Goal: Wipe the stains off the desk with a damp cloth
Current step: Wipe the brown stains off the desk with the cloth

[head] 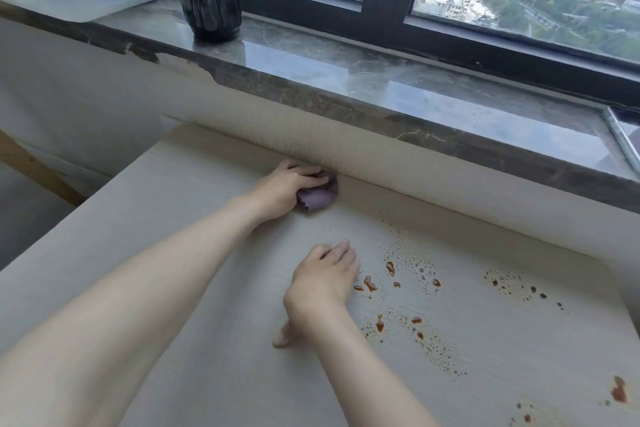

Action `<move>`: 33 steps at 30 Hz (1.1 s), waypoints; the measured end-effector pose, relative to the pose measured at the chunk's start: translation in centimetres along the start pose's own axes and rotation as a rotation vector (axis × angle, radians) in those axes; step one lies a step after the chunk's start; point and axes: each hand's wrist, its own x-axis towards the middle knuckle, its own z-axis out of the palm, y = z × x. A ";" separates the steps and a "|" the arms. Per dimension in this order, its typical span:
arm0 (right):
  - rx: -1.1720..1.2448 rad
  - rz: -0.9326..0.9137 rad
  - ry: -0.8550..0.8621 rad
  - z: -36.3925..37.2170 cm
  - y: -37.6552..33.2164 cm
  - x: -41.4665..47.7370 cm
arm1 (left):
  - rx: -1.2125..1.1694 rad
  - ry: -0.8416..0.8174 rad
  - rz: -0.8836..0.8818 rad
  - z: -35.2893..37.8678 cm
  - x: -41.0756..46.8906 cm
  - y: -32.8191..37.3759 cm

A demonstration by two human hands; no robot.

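Head view: a pale tabletop (pixel 173 253) lies under both hands, with a marble windowsill (pixel 346 69) beyond them. A dark bottle (pixel 209 0) stands on the sill, far past the left hand (pixel 280 191), which grips a bunched purple cloth (pixel 320 199) at the tabletop's far edge. The right hand (pixel 322 281) rests on the tabletop with relaxed fingers, holding nothing. Brown stains (pixel 370 282) speckle the surface just beside it and farther to its right.
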 end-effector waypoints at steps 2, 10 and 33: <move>0.000 -0.010 0.001 0.1 0.1 -0.1 | -0.011 0.014 -0.125 -0.1 0.6 -0.2; 0.027 0.021 0.015 0.7 -0.2 0.8 | 0.127 -0.077 0.006 0.0 0.0 3.4; 0.035 0.016 0.048 1.0 0.1 0.7 | -0.003 -0.059 -0.009 0.8 -0.7 2.8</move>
